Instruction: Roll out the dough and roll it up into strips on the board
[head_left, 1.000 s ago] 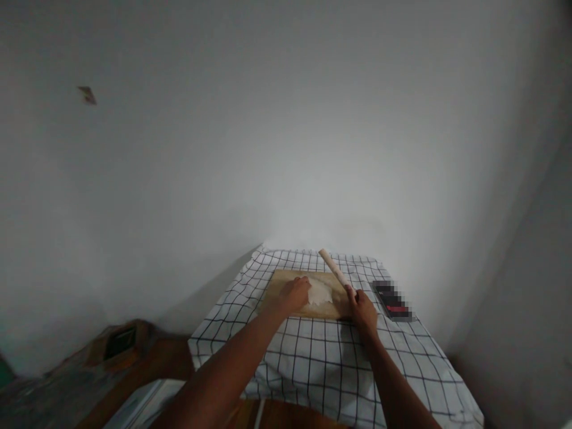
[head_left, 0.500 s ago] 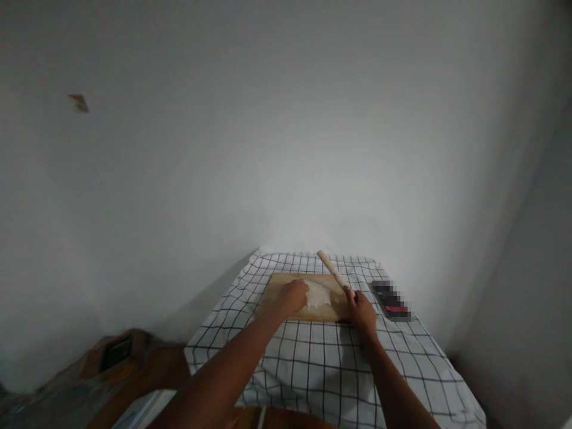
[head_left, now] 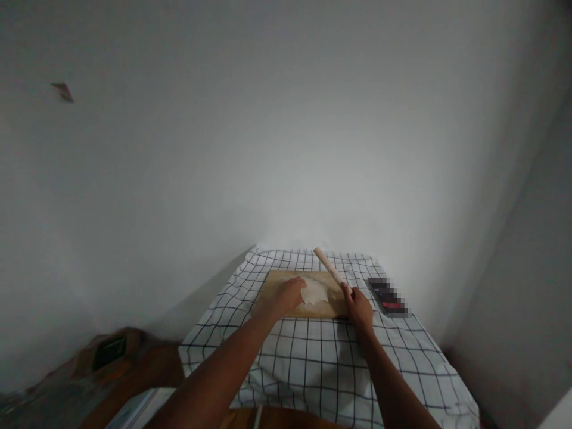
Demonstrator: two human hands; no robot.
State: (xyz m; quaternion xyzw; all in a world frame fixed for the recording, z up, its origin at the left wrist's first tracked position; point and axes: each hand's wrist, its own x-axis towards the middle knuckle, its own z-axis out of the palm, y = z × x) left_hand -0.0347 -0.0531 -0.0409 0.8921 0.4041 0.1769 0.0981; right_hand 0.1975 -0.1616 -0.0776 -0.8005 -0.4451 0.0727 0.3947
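Note:
A pale, flattened sheet of dough (head_left: 315,292) with an uneven edge lies on a wooden board (head_left: 270,285). My left hand (head_left: 291,293) is closed at the dough's left edge, its fingertips pinching that edge. In my right hand (head_left: 360,308) is a wooden rolling pin (head_left: 328,265), gripped by its near end. The pin slants away to the upper left, its far end past the board's back edge. My right hand rests by the board's right side.
A white tablecloth with dark checks (head_left: 308,351) covers the table. Right of the board lies a dark flat item (head_left: 386,296), partly blurred out. White walls (head_left: 286,149) stand behind and to the right. A brown box (head_left: 109,353) is low on the left.
The whole view has shifted slightly, so everything appears a little further left and up. Both hands keep their holds on the dough and the rolling pin.

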